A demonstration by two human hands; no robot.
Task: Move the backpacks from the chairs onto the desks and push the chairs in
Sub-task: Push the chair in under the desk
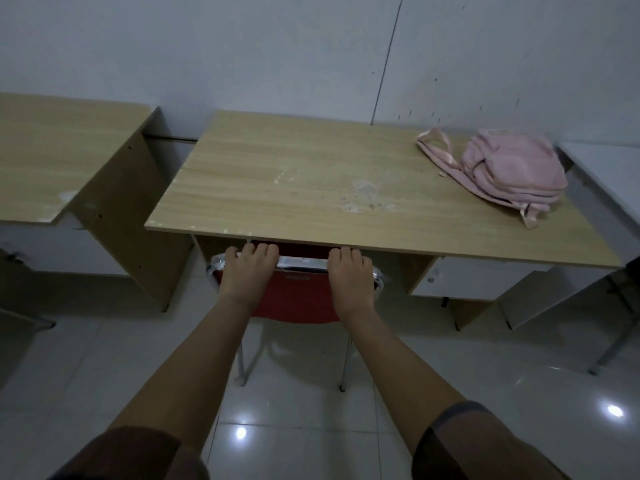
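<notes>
Both my arms reach straight ahead. My left hand [250, 268] lies on the chrome top rail of the red chair [294, 296], fingers curled over the rail's far side. My right hand [350, 271] grips the same rail just to the right, fingers wrapped over it the same way, with a stretch of bare rail showing between the two hands. The chair's red backrest hangs below my palms, and its seat is tucked under the wooden desk [311, 188], whose front edge sits just beyond my fingertips. The chair's thin metal legs stand on the glossy white tiled floor [311, 427] between my forearms.

The pink backpack [509, 171] lies on its side on the desk top, well beyond and to the right of my right hand, near the desk's far right corner, its straps spread toward the wall. A worn, pale patch marks the desk surface ahead of my right hand. A second wooden desk [52, 161] stands off to the left of my left hand, apart from the first. Brown sleeves cover my upper arms.
</notes>
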